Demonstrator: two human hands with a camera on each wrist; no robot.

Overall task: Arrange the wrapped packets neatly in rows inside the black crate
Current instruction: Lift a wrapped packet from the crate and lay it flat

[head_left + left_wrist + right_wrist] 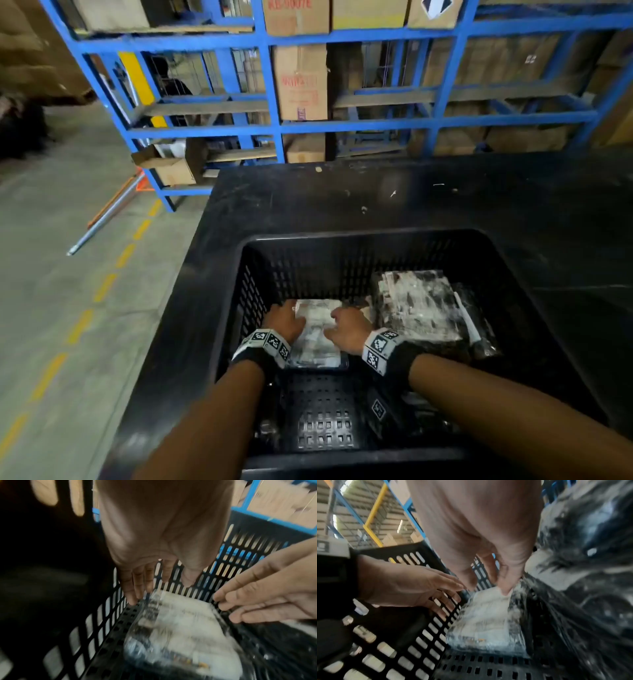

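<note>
A black slotted crate (pixel 359 234) stands on a black table. On its floor at the far left lies a clear-wrapped pale packet (pixel 317 329) (pixel 185 628) (pixel 486 618). My left hand (pixel 286 318) (pixel 142 582) has straight fingers touching the packet's far left corner, beside the crate wall. My right hand (pixel 346 325) (pixel 503 586) touches the packet's far right corner with its fingertips. Neither hand grips it. To the right, a stack of wrapped packets (pixel 421 305) fills the far right of the crate, close against my right hand.
The near part of the crate floor (pixel 322 421) shows bare. The black table (pixel 376 195) extends beyond the crate. A blue rack (pixel 270 126) holding cardboard boxes stands behind. At left is concrete floor with a dashed yellow line (pixel 78 325) and a metal pole (pixel 106 212).
</note>
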